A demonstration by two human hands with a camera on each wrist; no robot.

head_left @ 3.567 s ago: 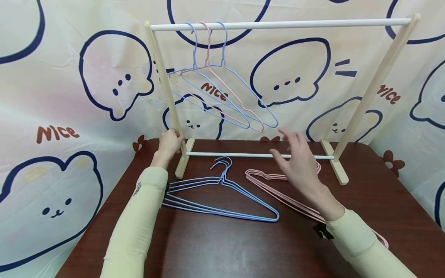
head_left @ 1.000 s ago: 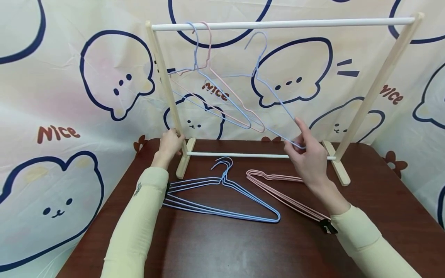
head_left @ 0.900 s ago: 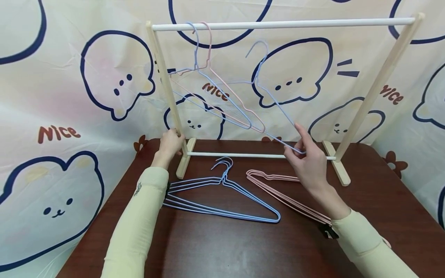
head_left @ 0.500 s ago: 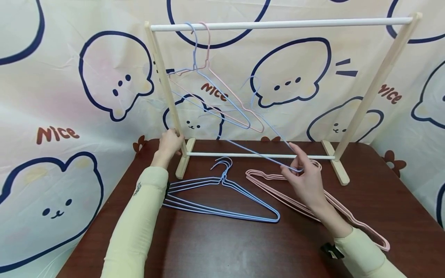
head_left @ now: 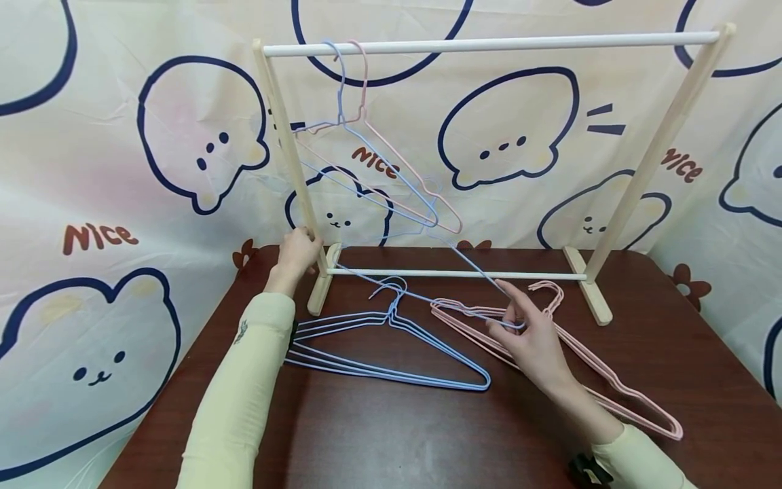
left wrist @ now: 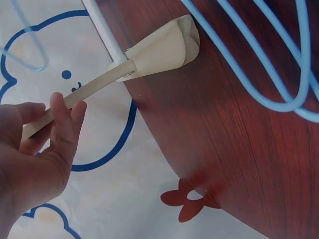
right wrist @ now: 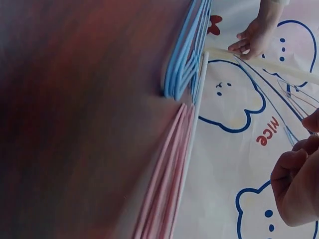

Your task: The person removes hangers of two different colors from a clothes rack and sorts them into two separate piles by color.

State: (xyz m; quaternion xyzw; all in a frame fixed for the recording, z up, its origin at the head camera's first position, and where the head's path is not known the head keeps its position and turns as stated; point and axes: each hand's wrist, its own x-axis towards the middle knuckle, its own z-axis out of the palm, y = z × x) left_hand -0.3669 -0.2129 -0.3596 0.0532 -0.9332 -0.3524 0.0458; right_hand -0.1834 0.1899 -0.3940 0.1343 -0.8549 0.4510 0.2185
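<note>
My left hand (head_left: 297,252) grips the left wooden upright (head_left: 284,136) of a small clothes rack near its base; in the left wrist view, its fingers curl round that upright (left wrist: 102,82). My right hand (head_left: 531,339) pinches the right corner of a light blue wire hanger (head_left: 469,261). This hanger is tilted, off the rail, its hook behind the hanging hangers and its far end near the rack's left foot. One blue hanger (head_left: 391,166) and one pink hanger (head_left: 397,153) hang at the left of the white top rail (head_left: 519,44).
Several blue hangers (head_left: 440,382) lie stacked on the brown table (head_left: 391,441). To their right is a stack of pink hangers (head_left: 586,354), partly behind my right hand and forearm. A white lower bar (head_left: 391,272) joins the rack's feet. Patterned cloth (head_left: 201,305) hangs behind.
The third hanger, a blue one, has come off the top rail in my right hand and moved down toward the table. My left hand stays on the upright.
</note>
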